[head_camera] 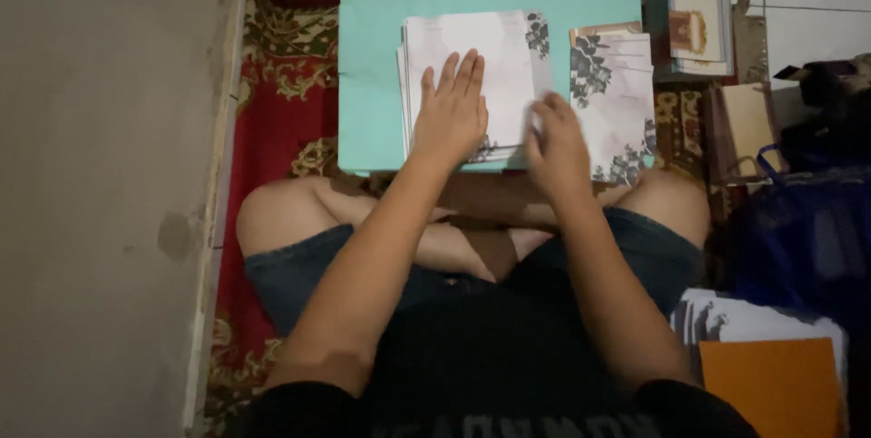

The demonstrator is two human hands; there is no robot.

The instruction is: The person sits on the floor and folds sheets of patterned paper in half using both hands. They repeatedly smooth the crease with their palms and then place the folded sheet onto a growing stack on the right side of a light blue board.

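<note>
A stack of white cards with dark flower print (pixel 494 62) lies on a small turquoise table (pixel 372 66) in front of my crossed legs. My left hand (pixel 451 111) rests flat on the stack, fingers spread and pointing away from me. At the stack's right edge my right hand (pixel 555 143) is blurred, its fingers touching the card edge; whether it grips a card is unclear. A second pile of the same floral cards (pixel 617 102) sits just right of that hand on the table.
A red patterned rug (pixel 277 121) lies under the table, beside a grey floor (pixel 100 175) on the left. Books and boxes (pixel 694 25) stand behind right. A dark blue bag (pixel 803 238) and more cards under an orange sheet (pixel 771 384) sit at my right.
</note>
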